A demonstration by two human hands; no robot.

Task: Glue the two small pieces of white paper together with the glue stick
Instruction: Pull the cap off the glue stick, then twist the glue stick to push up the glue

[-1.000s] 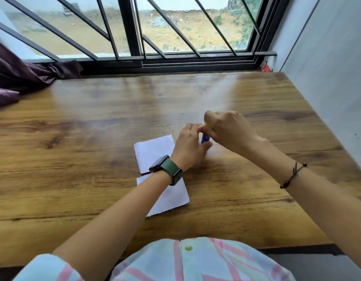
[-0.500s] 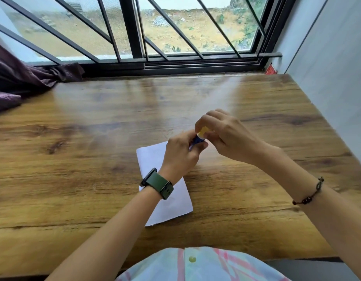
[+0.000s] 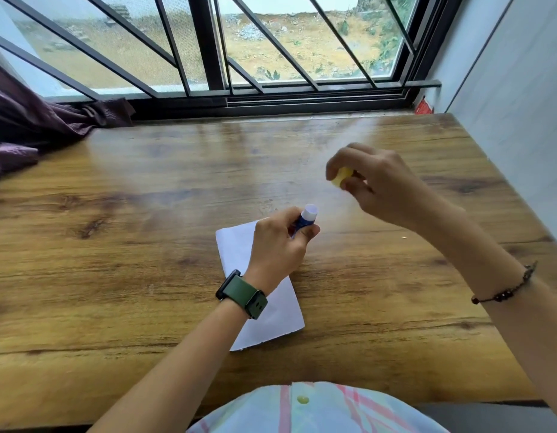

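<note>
Fingers (image 3: 297, 218) around glue stick (image 3: 306, 218), above paper (image 3: 283, 310)

The left hand (image 3: 278, 245) and wrist are covering the middle of the paper (image 3: 272, 320), hiding any seam between 2 pieces. Fingers are concealing most of the glue stick (image 3: 305, 220) and cap (image 3: 341, 176).

The place looked like a room in a home, with a work spot set against a window. A wooden bench (image 3: 145, 245) with a grained brown top ran right up to the sill. The window (image 3: 271, 42) had dark frames and slanted metal bars, and looked out on bare, sandy ground with some green plants. A dark purple curtain (image 3: 36, 126) lay bunched at the left, and a plain pale wall (image 3: 521, 104) closed the right side.
</note>
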